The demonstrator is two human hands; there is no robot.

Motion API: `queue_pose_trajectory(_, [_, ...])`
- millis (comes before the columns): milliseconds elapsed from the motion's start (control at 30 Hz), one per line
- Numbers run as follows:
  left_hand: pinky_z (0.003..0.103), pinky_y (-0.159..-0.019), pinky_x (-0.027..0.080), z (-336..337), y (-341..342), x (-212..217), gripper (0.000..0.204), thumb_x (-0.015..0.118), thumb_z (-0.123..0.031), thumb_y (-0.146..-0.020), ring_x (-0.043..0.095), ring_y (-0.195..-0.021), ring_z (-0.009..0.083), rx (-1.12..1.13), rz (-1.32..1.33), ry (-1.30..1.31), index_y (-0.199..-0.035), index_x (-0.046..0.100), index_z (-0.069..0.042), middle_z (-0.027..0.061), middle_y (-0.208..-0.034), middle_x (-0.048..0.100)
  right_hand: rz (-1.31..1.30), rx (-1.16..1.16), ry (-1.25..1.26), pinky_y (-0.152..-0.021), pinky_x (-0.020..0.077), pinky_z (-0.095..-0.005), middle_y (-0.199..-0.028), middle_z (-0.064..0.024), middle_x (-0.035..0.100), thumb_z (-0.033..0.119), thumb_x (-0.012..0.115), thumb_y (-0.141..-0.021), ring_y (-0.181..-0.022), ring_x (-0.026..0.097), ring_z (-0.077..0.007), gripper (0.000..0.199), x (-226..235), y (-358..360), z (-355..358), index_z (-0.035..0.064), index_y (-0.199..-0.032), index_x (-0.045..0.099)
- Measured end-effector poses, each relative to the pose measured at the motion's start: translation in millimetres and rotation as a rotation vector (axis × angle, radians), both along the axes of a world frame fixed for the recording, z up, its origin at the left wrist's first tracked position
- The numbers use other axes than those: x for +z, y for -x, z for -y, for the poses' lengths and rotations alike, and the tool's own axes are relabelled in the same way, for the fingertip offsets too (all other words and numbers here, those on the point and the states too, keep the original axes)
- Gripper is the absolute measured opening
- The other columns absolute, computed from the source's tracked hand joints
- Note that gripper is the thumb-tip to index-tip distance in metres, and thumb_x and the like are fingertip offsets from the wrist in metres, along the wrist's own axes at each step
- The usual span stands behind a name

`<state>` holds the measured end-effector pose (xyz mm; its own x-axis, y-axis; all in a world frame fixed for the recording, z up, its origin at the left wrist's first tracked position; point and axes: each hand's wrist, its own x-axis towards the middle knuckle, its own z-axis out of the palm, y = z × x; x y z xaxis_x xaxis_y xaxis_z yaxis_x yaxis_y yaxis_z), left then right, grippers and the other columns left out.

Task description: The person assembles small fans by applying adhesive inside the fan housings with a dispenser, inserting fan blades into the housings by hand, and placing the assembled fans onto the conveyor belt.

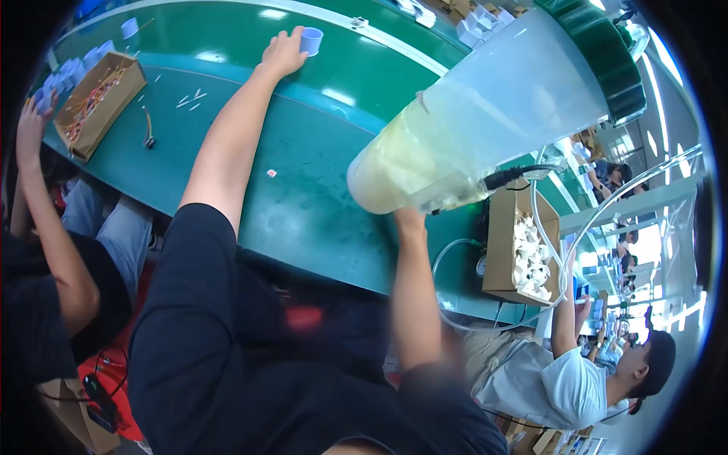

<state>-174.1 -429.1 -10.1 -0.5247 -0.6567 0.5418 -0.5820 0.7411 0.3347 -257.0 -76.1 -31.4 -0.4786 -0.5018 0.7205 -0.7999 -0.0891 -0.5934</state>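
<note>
My left hand (284, 53) reaches far across the bench, its fingers closed on the side of a pale lavender plastic cup (311, 42). The cup stands on the bright green strip at the bench's far side. A big translucent canister (485, 98) with yellowish contents and a dark green cap (599, 57) slants across the right of the view. Behind its lower end my right hand (409, 217) vanishes at the wrist. Its fingers are hidden, so whether it holds anything is not visible. A small white-and-red piece (271, 174) lies between my arms on the green bench top (318, 220).
At left, a cardboard box (98, 106) holds coloured wires, with more lavender cups (72, 72) and a co-worker's hand (32, 121) beside it. A cardboard box (504, 265) of white parts stands at right, crossed by clear hoses (565, 258). Another person (561, 379) sits beyond.
</note>
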Motion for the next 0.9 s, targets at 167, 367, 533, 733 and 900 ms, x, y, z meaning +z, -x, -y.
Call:
queue_pose_trajectory(167, [0.044,-0.084,0.048,2,31,-2,0.05,0.069,-0.026,-0.074,0.056,-0.1,0.035,-0.074,-0.116,-0.093,-0.117,0.048,-0.012,0.0189,-0.105,0.056,-0.108,-0.183,0.147,-0.053,0.0429,-0.0326,-0.055,0.0018,0.043,0.012,0.071,-0.067,-0.053,0.047,-0.0152,0.025,-46,25,2,-0.0042,-0.075,0.054])
queue_pose_trajectory(367, [0.042,-0.082,0.048,-9,18,12,0.042,0.071,-0.025,-0.071,0.059,-0.096,0.0323,0.003,-0.052,0.002,-0.105,0.052,-0.007,0.0162,-0.104,0.057,-0.11,0.01,-0.114,-0.063,0.0448,-0.0293,-0.073,-0.0038,0.054,0.011,0.069,-0.072,-0.066,0.051,-0.0146,0.028,15,-4,4,-0.0051,-0.088,0.052])
queue_pose_trajectory(533, [0.041,-0.072,0.047,-75,-31,64,0.04,0.073,-0.013,-0.063,0.057,-0.081,0.0326,-0.046,-0.435,0.062,-0.093,0.05,-0.003,0.0167,-0.087,0.055,0.35,0.119,0.195,-0.065,0.0448,-0.0278,-0.085,-0.0075,0.059,0.009,0.062,-0.081,-0.073,0.055,-0.0154,0.021,60,-29,12,-0.0033,-0.096,0.054])
queue_pose_trajectory(733, [0.034,-0.079,0.051,-202,-144,91,0.04,0.072,-0.014,-0.073,0.057,-0.1,0.0216,-0.058,-0.607,-0.094,-0.103,0.047,-0.004,0.0111,-0.099,0.056,0.846,0.674,0.473,-0.067,0.0466,-0.0297,-0.09,-0.0094,0.061,0.016,0.052,-0.091,-0.079,0.059,-0.0196,0.022,132,-66,-1,-0.0021,-0.103,0.057])
queue_pose_trajectory(900, [0.034,-0.073,0.051,-291,-181,61,0.051,0.075,-0.012,-0.064,0.062,-0.087,0.0274,-0.138,-0.683,-0.378,-0.103,0.043,-0.003,0.0153,-0.098,0.056,0.433,1.042,0.225,-0.099,0.0362,-0.0361,-0.127,-0.0121,0.048,0.036,0.06,-0.086,-0.117,0.047,-0.0222,0.064,143,-59,-16,-0.0019,-0.131,0.036])
